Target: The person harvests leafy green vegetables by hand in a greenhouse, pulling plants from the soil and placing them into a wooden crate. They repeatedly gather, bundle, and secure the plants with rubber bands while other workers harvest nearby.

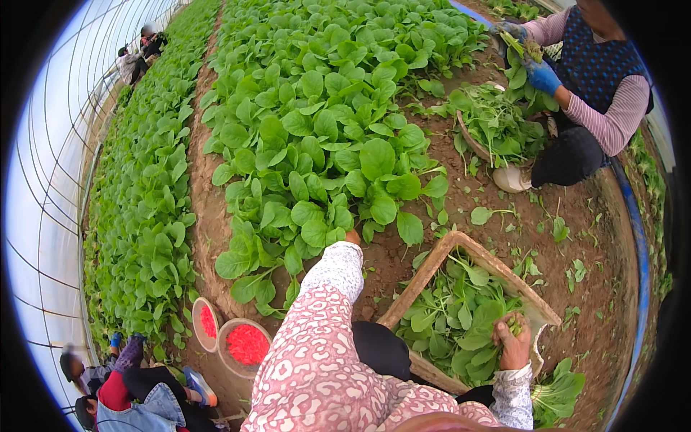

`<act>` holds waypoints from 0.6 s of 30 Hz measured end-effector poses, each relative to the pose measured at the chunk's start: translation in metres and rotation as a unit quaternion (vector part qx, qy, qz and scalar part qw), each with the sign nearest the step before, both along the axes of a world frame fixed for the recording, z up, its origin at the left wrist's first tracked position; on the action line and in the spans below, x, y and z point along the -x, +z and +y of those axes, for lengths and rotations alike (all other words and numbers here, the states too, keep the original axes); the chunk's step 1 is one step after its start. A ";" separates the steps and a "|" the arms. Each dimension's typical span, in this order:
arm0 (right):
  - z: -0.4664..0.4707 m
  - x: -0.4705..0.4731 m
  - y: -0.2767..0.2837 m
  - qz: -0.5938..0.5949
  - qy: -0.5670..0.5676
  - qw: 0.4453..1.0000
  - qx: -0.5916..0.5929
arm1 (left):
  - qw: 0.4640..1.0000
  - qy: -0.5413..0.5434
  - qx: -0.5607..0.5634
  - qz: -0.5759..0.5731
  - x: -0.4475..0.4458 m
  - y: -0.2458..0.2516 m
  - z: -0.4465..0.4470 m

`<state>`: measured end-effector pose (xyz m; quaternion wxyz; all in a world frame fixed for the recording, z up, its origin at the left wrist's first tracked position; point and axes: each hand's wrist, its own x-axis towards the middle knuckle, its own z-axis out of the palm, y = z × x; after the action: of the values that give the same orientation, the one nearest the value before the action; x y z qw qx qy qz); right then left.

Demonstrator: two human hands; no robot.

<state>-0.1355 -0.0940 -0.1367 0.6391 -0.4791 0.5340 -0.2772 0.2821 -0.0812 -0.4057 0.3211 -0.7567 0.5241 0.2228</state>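
Note:
My left hand [353,236] reaches in at the base of the leafy green plants [324,178] at the near end of the bed. Leaves cover most of it, so its fingers cannot be seen. My right hand [514,339] holds a small bunch of leafy greens [480,335] by the stems, leaves pointing away from the wrist. Below that bunch is a worn, dirt-stained crate [417,282] with loose greens [442,302] inside. A bundle of greens [559,391] lies on the soil beside my right wrist.
Two bowls of red strips [247,344] stand at left on the soil. A co-worker in blue gloves [542,75] handles greens over a heaped basket [472,137]. More people [140,402] crouch at lower left and far left. A blue hose [639,259] runs along the right.

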 end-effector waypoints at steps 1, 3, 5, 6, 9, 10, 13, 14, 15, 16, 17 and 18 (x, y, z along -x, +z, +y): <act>0.000 -0.001 0.000 -0.002 0.000 1.000 -0.004 | 1.000 0.004 0.000 -0.001 -0.001 0.003 0.001; 0.002 -0.002 0.001 -0.003 -0.005 1.000 -0.011 | 1.000 0.006 -0.001 0.001 0.000 0.007 0.004; 0.005 -0.001 0.002 -0.006 -0.011 1.000 0.000 | 1.000 0.001 0.003 0.007 0.003 0.007 -0.003; 0.007 0.000 0.003 -0.010 -0.013 1.000 0.003 | 1.000 -0.003 0.001 0.008 0.003 0.010 -0.003; 0.009 -0.003 0.006 -0.016 0.011 1.000 0.016 | 0.999 -0.010 0.029 0.012 -0.004 0.028 0.006; 0.011 -0.005 0.009 -0.004 0.018 0.999 0.028 | 0.998 -0.019 0.051 0.019 -0.003 0.033 0.007; 0.016 -0.006 0.019 0.002 0.024 0.999 0.027 | 0.960 -0.018 0.277 0.022 0.007 0.037 0.018; 0.016 -0.001 0.020 -0.006 0.024 0.999 0.030 | 0.929 -0.036 0.364 0.053 0.020 0.058 0.019; 0.022 0.000 0.021 -0.019 0.030 0.999 0.027 | 0.895 -0.015 0.429 0.118 0.024 0.074 0.025; 0.026 -0.002 0.022 -0.022 0.031 0.999 0.029 | 0.862 0.008 0.474 0.180 0.018 0.069 0.027; 0.026 -0.001 0.027 -0.023 0.033 0.999 0.037 | 0.863 0.044 0.434 0.255 0.021 0.078 0.027; 0.027 0.000 0.029 -0.022 0.053 0.997 0.047 | 0.897 0.048 0.371 0.236 0.019 0.080 0.041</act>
<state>-0.1354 -0.0668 -0.1079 0.6412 -0.5301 0.4800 -0.2784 0.2629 -0.0400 -0.3260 -0.1275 -0.7705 0.5918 0.1993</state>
